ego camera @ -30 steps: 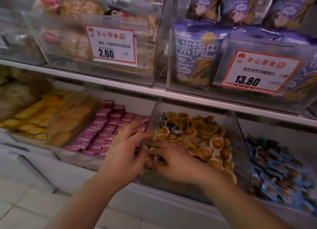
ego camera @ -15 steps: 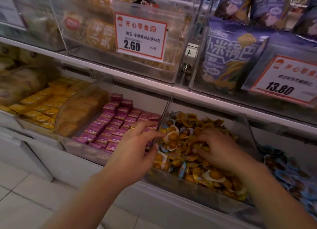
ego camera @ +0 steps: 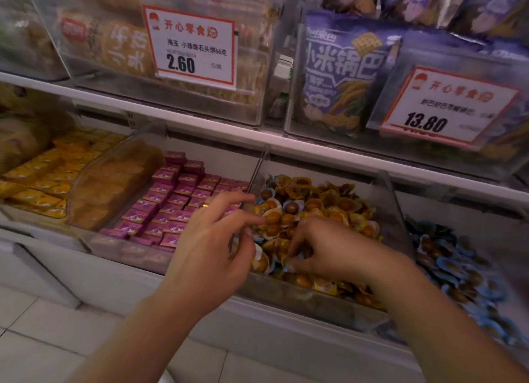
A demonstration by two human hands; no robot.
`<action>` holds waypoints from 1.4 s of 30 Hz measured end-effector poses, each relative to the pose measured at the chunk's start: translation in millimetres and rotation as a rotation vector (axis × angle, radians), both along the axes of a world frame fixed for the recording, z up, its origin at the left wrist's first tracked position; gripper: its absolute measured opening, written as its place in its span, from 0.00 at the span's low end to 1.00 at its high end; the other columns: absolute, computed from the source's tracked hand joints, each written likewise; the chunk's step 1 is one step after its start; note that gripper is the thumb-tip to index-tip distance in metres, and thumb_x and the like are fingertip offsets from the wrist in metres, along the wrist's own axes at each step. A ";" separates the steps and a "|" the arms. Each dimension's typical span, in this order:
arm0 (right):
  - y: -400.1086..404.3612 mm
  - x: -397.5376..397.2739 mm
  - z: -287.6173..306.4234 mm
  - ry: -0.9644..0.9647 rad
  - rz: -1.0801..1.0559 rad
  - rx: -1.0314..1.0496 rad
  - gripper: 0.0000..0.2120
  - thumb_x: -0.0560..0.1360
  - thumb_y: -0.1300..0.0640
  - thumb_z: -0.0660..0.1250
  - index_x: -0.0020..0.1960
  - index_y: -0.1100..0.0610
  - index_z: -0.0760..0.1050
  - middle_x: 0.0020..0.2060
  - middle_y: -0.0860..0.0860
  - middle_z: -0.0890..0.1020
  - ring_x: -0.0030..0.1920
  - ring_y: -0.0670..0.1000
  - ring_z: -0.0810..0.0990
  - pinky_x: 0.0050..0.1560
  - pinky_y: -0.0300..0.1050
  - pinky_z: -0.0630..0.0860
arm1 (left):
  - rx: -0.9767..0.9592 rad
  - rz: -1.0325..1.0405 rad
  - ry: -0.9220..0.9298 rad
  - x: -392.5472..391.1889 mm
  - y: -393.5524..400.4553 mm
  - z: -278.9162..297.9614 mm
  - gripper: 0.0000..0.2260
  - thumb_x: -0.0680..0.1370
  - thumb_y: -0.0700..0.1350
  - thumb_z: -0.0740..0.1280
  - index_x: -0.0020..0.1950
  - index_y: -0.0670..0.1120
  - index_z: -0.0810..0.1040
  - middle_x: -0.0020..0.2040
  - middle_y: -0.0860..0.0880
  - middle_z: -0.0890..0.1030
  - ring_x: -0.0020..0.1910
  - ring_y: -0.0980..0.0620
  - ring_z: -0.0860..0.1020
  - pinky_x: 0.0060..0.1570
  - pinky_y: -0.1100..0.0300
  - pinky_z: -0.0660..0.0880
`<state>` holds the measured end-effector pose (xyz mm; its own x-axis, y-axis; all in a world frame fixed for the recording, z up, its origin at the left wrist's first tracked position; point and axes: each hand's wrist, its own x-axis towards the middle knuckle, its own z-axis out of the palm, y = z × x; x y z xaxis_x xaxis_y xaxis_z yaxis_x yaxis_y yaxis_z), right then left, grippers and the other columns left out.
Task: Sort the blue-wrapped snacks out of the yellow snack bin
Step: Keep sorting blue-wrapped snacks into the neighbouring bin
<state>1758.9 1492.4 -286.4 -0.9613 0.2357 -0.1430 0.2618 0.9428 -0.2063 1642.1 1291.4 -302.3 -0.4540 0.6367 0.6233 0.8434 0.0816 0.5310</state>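
The clear yellow snack bin (ego camera: 392, 210) sits in the middle of the lower shelf, heaped with round yellow-wrapped snacks (ego camera: 340, 205). A few blue-edged wrappers show among them near the left wall (ego camera: 258, 201). My right hand (ego camera: 337, 251) is down in the front of the pile, fingers curled, its tips pinching a blue-wrapped snack (ego camera: 297, 260) that is mostly hidden. My left hand (ego camera: 211, 248) hovers at the bin's left wall with fingers spread and loosely bent, holding nothing.
To the right lies a bin of blue-wrapped snacks (ego camera: 458, 268). Left of the yellow bin are purple boxes (ego camera: 177, 199), then yellow boxes (ego camera: 43, 182). The upper shelf (ego camera: 217, 130) overhangs closely, carrying bagged snacks and price tags (ego camera: 194, 44).
My right hand has come from the middle of the pile to its front, fingers now curled at a blue wrapper. My left hand stayed beside the bin's left wall.
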 end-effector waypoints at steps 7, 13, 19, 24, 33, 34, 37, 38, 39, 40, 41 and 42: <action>0.4 -8.7 8.6 0.377 -0.162 -0.191 0.13 0.80 0.49 0.65 0.41 0.52 0.83 0.45 0.49 0.79 0.46 0.48 0.77 0.48 0.47 0.74 | -0.167 0.025 0.072 4.4 8.7 1.8 0.14 0.79 0.54 0.62 0.62 0.54 0.78 0.68 0.55 0.72 0.65 0.53 0.73 0.61 0.49 0.70; -32.7 -17.5 18.1 0.579 -0.139 -0.668 0.16 0.80 0.50 0.63 0.44 0.59 0.83 0.40 0.59 0.84 0.42 0.55 0.82 0.46 0.50 0.77 | -0.064 0.044 0.065 4.1 16.9 9.9 0.18 0.77 0.54 0.69 0.66 0.51 0.76 0.57 0.58 0.80 0.57 0.56 0.78 0.72 0.47 0.63; -25.2 -31.3 -4.6 0.215 -0.121 -0.526 0.15 0.82 0.50 0.62 0.64 0.53 0.78 0.61 0.50 0.81 0.61 0.48 0.78 0.64 0.48 0.74 | 0.208 0.213 -0.250 -14.3 1.3 8.7 0.14 0.77 0.46 0.71 0.61 0.58 0.76 0.52 0.65 0.79 0.53 0.65 0.77 0.51 0.72 0.72; -34.2 -60.3 -18.9 -0.156 -0.021 -0.176 0.27 0.74 0.34 0.62 0.65 0.51 0.74 0.63 0.51 0.76 0.62 0.54 0.75 0.63 0.56 0.73 | 0.250 0.240 -0.342 -17.7 0.1 8.6 0.13 0.77 0.48 0.71 0.59 0.60 0.76 0.51 0.68 0.78 0.51 0.65 0.78 0.47 0.74 0.72; -23.2 -60.0 4.1 -0.294 0.037 -0.373 0.15 0.74 0.45 0.68 0.60 0.44 0.76 0.55 0.44 0.80 0.53 0.45 0.79 0.54 0.45 0.78 | 0.255 0.203 -0.405 -15.2 1.2 10.1 0.12 0.77 0.47 0.71 0.58 0.60 0.77 0.51 0.67 0.79 0.51 0.66 0.78 0.45 0.74 0.73; -22.1 -59.4 6.1 -0.295 0.042 -0.399 0.13 0.74 0.48 0.68 0.58 0.45 0.77 0.54 0.46 0.81 0.53 0.46 0.79 0.54 0.47 0.78 | 0.257 0.201 -0.409 -15.7 0.6 10.5 0.12 0.77 0.47 0.71 0.58 0.60 0.77 0.50 0.66 0.79 0.50 0.65 0.79 0.45 0.72 0.74; -19.2 -57.5 12.1 -0.320 0.051 -0.447 0.13 0.74 0.53 0.69 0.58 0.47 0.76 0.55 0.48 0.81 0.54 0.49 0.80 0.57 0.52 0.79 | 0.274 0.199 -0.420 -16.1 -0.6 12.7 0.11 0.76 0.49 0.70 0.58 0.58 0.78 0.49 0.65 0.80 0.49 0.63 0.80 0.45 0.67 0.76; -18.3 -57.0 13.4 -0.332 0.046 -0.479 0.14 0.73 0.54 0.70 0.58 0.47 0.76 0.54 0.50 0.82 0.53 0.49 0.81 0.57 0.53 0.79 | 0.279 0.198 -0.423 -16.0 -0.9 13.4 0.11 0.76 0.50 0.69 0.58 0.58 0.78 0.49 0.65 0.80 0.48 0.63 0.80 0.45 0.65 0.77; -18.0 -56.3 14.5 -0.342 0.046 -0.507 0.16 0.72 0.55 0.71 0.59 0.47 0.76 0.54 0.50 0.82 0.53 0.49 0.81 0.57 0.54 0.79 | 0.282 0.196 -0.427 -15.6 -1.4 13.6 0.11 0.76 0.50 0.69 0.58 0.58 0.78 0.49 0.65 0.80 0.48 0.63 0.80 0.46 0.64 0.78; -17.9 -56.2 15.1 -0.347 0.050 -0.515 0.17 0.71 0.55 0.73 0.58 0.45 0.76 0.55 0.49 0.82 0.54 0.49 0.81 0.58 0.55 0.79 | 0.285 0.194 -0.429 -15.2 -2.0 13.6 0.11 0.76 0.50 0.69 0.58 0.59 0.78 0.49 0.65 0.80 0.49 0.63 0.80 0.46 0.65 0.77; -18.5 -56.5 15.5 -0.348 0.061 -0.505 0.18 0.70 0.53 0.75 0.58 0.43 0.76 0.55 0.47 0.82 0.55 0.48 0.81 0.59 0.54 0.79 | 0.288 0.190 -0.430 -14.6 -2.3 13.8 0.11 0.76 0.50 0.69 0.58 0.59 0.78 0.49 0.65 0.80 0.49 0.63 0.80 0.46 0.66 0.77; -19.2 -57.2 15.1 -0.349 0.072 -0.495 0.20 0.69 0.52 0.76 0.58 0.41 0.76 0.55 0.45 0.82 0.56 0.47 0.80 0.60 0.54 0.78 | 0.287 0.184 -0.431 -14.0 -2.4 14.0 0.11 0.76 0.50 0.70 0.58 0.59 0.78 0.50 0.66 0.80 0.50 0.63 0.79 0.46 0.68 0.76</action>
<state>1701.7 1473.2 -271.2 -0.8491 -0.0031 -0.5283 0.3320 0.7747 -0.5382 1628.1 1289.0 -288.2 -0.7941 0.3549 0.4935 0.5305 0.0085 0.8476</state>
